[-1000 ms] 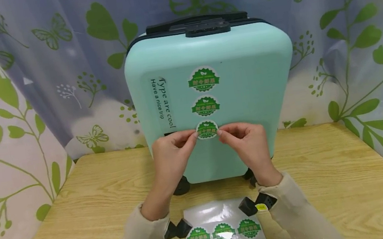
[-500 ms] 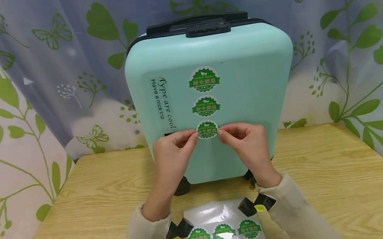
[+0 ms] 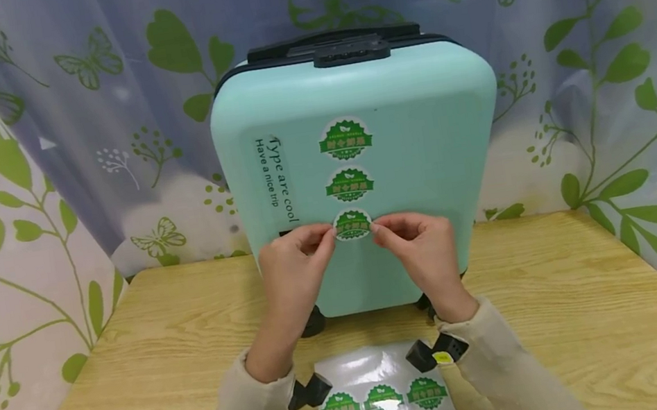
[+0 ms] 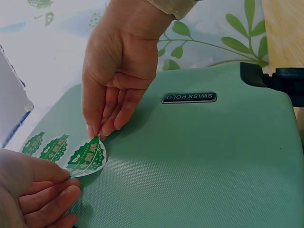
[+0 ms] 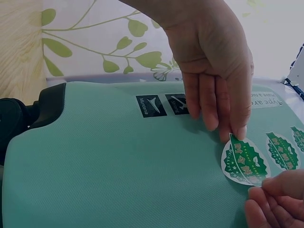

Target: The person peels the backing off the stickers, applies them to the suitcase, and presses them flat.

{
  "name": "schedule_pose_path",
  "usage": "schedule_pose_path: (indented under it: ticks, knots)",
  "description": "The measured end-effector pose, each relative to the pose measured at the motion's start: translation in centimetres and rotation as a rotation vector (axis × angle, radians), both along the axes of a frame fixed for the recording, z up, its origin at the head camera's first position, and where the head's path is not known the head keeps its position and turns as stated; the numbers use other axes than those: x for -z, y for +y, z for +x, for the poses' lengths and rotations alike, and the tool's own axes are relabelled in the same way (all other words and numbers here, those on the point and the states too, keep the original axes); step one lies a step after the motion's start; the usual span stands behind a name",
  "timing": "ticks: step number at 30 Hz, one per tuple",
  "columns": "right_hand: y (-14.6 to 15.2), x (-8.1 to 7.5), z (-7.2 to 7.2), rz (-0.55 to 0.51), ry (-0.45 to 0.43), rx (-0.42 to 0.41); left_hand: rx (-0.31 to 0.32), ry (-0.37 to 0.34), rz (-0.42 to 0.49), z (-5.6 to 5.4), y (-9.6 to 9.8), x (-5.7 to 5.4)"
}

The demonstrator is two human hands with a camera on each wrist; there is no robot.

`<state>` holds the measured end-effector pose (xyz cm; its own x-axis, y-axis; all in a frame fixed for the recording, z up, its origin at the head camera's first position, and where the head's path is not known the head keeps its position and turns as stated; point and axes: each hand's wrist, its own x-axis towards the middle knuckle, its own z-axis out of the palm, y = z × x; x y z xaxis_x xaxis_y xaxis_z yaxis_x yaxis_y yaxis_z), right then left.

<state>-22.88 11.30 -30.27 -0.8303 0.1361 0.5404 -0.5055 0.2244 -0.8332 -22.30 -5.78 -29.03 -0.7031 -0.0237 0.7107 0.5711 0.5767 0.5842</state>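
A mint-green suitcase (image 3: 422, 150) stands upright on the table. Two round green-and-white stickers (image 3: 346, 138) are on its front, one above the other. Directly below them is a third sticker (image 3: 353, 224), pinched at its left edge by my left hand (image 3: 290, 273) and at its right edge by my right hand (image 3: 426, 254). In the left wrist view this sticker (image 4: 89, 156) bows slightly, close over the ribbed shell. The right wrist view shows the thumb and fingers of both hands at opposite edges of the sticker (image 5: 243, 164).
A glossy sheet (image 3: 366, 364) bearing several more green stickers lies on the wooden table (image 3: 157, 376) between my forearms. Behind the suitcase hangs a curtain (image 3: 119, 108) with leaf and butterfly prints. Lettering (image 3: 275, 177) runs down the suitcase's left side, and black wheels (image 3: 313, 322) show below.
The head view has shifted very slightly. Both hands keep their pinch on the sticker in the same place below the other two.
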Motion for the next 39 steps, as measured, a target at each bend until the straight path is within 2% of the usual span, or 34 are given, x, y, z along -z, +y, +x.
schedule_pose_path:
  ticks: [9,17,25,39]
  knots:
    - [-0.10,0.13,0.05,-0.003,0.015,-0.006,-0.081,0.040,-0.083,0.15,0.01,0.14]
    - [-0.11,0.07,0.13,0.001,0.022,0.001,-0.106,0.069,-0.108,0.34,-0.21,0.02]
    - [-0.12,-0.08,0.22,0.029,0.047,0.010,-0.075,0.005,-0.107,0.25,-0.27,-0.04]
    - [-0.20,-0.02,0.22,0.104,0.097,0.057,0.038,-0.015,0.003,-0.05,-0.18,0.09]
